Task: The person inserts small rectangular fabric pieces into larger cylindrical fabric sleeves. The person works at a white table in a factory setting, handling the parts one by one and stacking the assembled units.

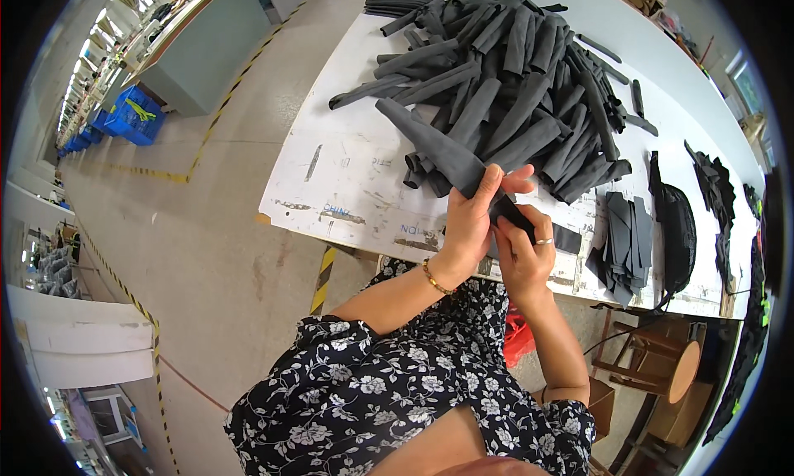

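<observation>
A long dark grey fabric tube is held up over the near edge of the white table, its far end pointing up and left. My left hand grips it around the middle, thumb on top. At its near end, my right hand pinches the fabric between thumb and fingers; a ring sits on one finger. Just beyond my hands lies a big heap of similar dark grey tubes. Beside my right hand, a flat dark strip rests on the table.
Flat grey fabric pieces are stacked on the right, next to a black bag-like item and black scraps. A neat pile of tubes sits at the far left corner. A wooden stool stands under the table; blue crates are across the aisle.
</observation>
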